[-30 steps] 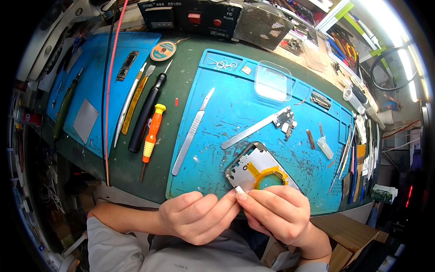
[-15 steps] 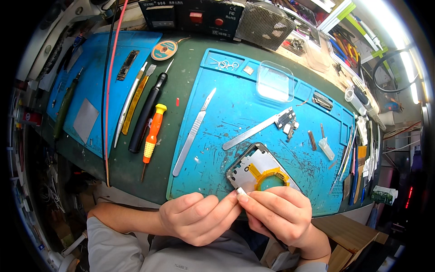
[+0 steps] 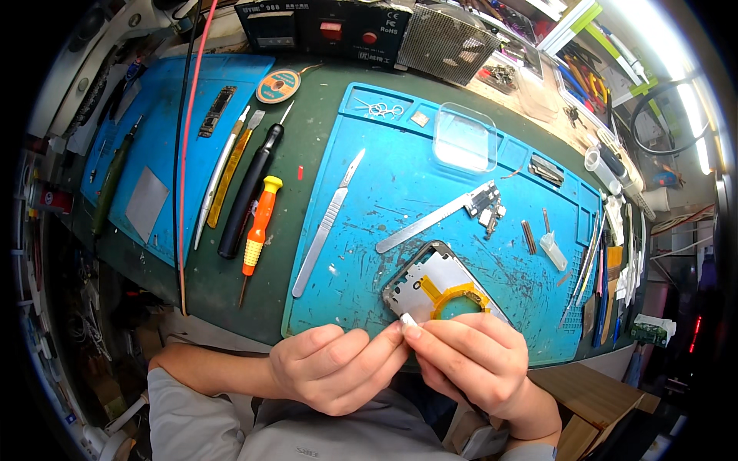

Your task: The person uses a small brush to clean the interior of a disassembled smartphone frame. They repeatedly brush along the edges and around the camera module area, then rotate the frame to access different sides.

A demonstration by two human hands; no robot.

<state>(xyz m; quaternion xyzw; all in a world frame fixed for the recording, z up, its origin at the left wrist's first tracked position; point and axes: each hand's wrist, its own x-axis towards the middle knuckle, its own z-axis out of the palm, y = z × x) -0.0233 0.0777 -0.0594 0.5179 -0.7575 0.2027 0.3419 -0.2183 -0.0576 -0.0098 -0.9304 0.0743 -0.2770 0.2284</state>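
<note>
Both of my hands meet fingertip to fingertip at the near edge of the blue mat. Between them is a small white piece, too small to name. My right hand pinches it between thumb and forefinger. My left hand is closed, its thumb and forefinger pressed against the same piece. Just beyond the fingers lies a phone frame, with a ring of yellow film over a round opening. My right hand hides its near part.
On the mat lie a scalpel, a flat metal blade touching small circuit parts, and a clear plastic box. An orange screwdriver and a black-handled tool lie left. Black and red cables hang across the left side.
The white piece has tilted slightly upward between my fingertips. My hands stay in nearly the same place, and the things on the mat have not moved.
</note>
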